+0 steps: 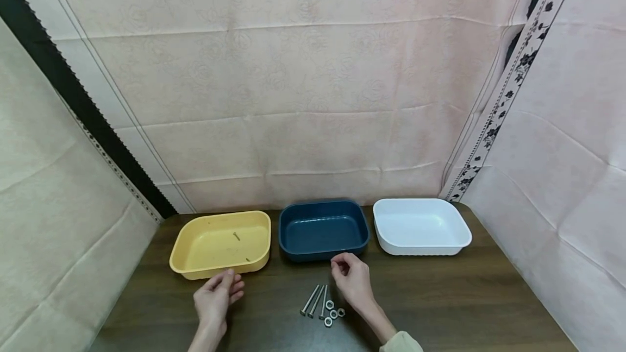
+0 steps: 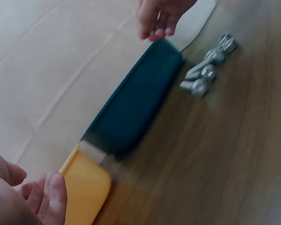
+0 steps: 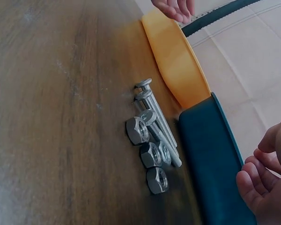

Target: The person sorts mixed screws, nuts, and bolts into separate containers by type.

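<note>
My left hand (image 1: 213,300) is at the front rim of the yellow tray (image 1: 195,246), its fingers loosely bent and nothing between them. Two small screws (image 1: 236,236) lie inside that tray. Close to the front rim of the dark blue tray (image 1: 323,257), my right hand (image 1: 353,281) hangs with loosely curled fingers; the right wrist view shows nothing in its grasp. Between the hands, three long bolts (image 1: 315,302) lie side by side on the table. Several hex nuts (image 3: 156,180) sit against them, some standing on edge.
A white tray (image 1: 423,250) stands at the right of the row, beside the blue one. The brown wooden table (image 1: 440,297) carries everything. Pale patterned cloth (image 1: 313,96) rises behind the trays and on both sides.
</note>
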Action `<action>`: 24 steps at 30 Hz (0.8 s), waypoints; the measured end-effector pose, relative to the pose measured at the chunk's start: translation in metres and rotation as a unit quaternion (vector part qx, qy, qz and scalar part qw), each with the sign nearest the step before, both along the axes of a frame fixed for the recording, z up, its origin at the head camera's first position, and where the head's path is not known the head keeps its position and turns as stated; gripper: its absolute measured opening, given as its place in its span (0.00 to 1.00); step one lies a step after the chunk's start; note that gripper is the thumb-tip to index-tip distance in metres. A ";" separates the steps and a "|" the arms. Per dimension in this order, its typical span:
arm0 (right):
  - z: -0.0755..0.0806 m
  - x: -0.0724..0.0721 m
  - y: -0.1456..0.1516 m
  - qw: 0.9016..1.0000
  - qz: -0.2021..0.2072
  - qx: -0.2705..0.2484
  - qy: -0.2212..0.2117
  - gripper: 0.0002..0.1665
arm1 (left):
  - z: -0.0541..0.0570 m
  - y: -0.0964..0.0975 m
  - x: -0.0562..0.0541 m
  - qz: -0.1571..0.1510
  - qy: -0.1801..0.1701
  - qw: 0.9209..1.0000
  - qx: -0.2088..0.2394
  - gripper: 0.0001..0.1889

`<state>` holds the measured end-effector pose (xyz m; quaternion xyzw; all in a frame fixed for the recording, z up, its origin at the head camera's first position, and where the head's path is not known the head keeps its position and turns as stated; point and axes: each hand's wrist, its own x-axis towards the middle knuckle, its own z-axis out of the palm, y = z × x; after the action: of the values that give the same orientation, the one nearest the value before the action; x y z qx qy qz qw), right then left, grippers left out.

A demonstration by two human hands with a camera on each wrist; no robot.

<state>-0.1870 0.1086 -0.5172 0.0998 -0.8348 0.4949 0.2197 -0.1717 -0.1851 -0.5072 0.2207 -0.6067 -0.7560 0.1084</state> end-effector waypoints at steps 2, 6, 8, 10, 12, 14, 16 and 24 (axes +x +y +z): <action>-0.001 0.001 0.002 1.000 0.000 0.000 -0.004 0.11 | -0.001 0.009 0.000 -0.016 -0.004 1.000 0.010 0.16; -0.003 0.004 0.004 1.000 -0.007 0.004 -0.011 0.11 | -0.004 0.026 -0.002 -0.038 -0.008 0.999 0.023 0.15; -0.003 0.006 0.006 1.000 -0.008 0.004 -0.013 0.10 | -0.006 0.033 -0.004 -0.046 -0.007 0.998 0.030 0.15; -0.004 0.008 0.007 1.000 -0.009 0.002 -0.017 0.09 | -0.007 0.041 -0.006 -0.054 -0.006 0.998 0.036 0.16; -0.005 0.010 0.008 1.000 -0.012 0.002 -0.023 0.09 | -0.008 0.047 -0.009 -0.061 -0.005 0.997 0.041 0.17; -0.006 0.012 0.009 1.000 -0.012 0.003 -0.028 0.08 | -0.008 0.054 -0.013 -0.065 -0.005 0.997 0.049 0.17; -0.007 0.015 0.011 0.999 -0.010 0.004 -0.033 0.09 | -0.009 0.061 -0.016 -0.069 -0.003 0.996 0.058 0.17; -0.012 0.025 0.017 0.999 0.005 0.004 -0.038 0.08 | -0.011 0.083 -0.030 -0.068 0.008 0.995 0.079 0.21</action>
<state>-0.1616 0.1253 -0.5293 0.0861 -0.8441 0.4960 0.1847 -0.2021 -0.1021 -0.5180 0.1806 -0.5579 -0.8088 0.0442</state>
